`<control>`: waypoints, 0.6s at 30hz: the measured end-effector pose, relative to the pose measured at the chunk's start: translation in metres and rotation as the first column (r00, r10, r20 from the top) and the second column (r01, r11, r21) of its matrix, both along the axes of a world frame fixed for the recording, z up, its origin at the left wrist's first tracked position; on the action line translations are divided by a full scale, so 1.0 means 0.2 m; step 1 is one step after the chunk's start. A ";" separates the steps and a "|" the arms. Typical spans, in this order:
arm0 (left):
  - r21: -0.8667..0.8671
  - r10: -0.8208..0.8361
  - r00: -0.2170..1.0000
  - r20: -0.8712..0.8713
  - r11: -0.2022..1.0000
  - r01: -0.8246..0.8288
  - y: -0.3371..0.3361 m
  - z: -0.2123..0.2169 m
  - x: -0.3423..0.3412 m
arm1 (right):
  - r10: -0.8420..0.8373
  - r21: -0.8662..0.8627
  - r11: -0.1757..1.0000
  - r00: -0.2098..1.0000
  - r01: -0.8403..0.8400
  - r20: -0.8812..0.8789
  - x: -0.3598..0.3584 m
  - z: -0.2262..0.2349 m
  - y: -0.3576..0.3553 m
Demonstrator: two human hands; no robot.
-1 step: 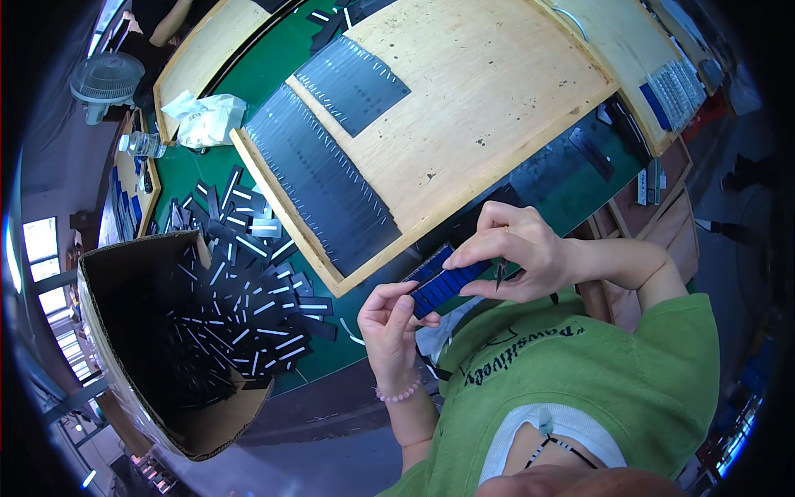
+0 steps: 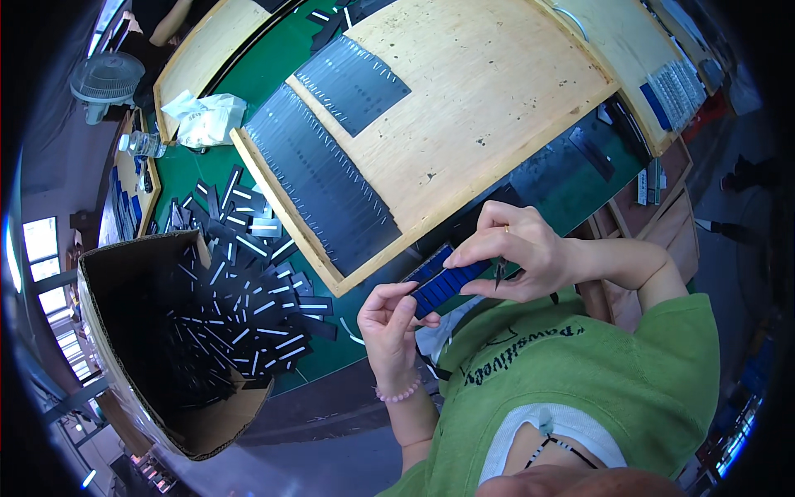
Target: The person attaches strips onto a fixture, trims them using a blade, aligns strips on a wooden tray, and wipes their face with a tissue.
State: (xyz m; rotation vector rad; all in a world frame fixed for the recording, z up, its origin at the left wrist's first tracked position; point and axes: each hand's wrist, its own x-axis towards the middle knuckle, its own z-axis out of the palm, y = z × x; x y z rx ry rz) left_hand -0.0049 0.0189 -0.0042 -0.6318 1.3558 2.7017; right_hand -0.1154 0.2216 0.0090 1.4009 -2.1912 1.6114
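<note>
Between my two hands is a small dark panel with rows of blue cells (image 2: 441,287), tilted, close in front of my green shirt. My left hand (image 2: 392,323) pinches its left end between thumb and fingers. At the other end, my right hand (image 2: 523,253) grips the panel's edge with thumb and forefinger. A thin dark pointed tool (image 2: 500,273) also sticks out from under the right hand's fingers; its kind is partly hidden. Just beyond the hands lies a wooden tray (image 2: 497,91) with overlapping rows of dark strips (image 2: 319,182) on its left side.
At the left, an open cardboard box (image 2: 137,364) lies tipped, with many black strips bearing white bars (image 2: 248,327) spilling onto the green table (image 2: 331,352). Further back are a white plastic bag (image 2: 212,121), a clear bottle (image 2: 142,144) and a fan (image 2: 108,80). A person's arm (image 2: 172,23) shows at the far left.
</note>
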 end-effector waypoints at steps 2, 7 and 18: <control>-0.024 0.006 1.000 -0.001 1.000 -0.006 0.00 0.00 0.00 | -0.017 0.023 1.000 1.000 0.017 -0.019 0.00 0.00 0.00; -0.049 0.027 1.000 0.007 0.998 -0.027 0.01 0.01 0.00 | -0.014 -0.012 1.000 0.995 0.012 -0.101 0.02 -0.02 0.00; -0.022 0.046 0.999 0.002 0.999 -0.046 0.01 0.01 0.00 | -0.004 0.107 0.992 0.890 0.059 -0.456 0.04 -0.05 0.01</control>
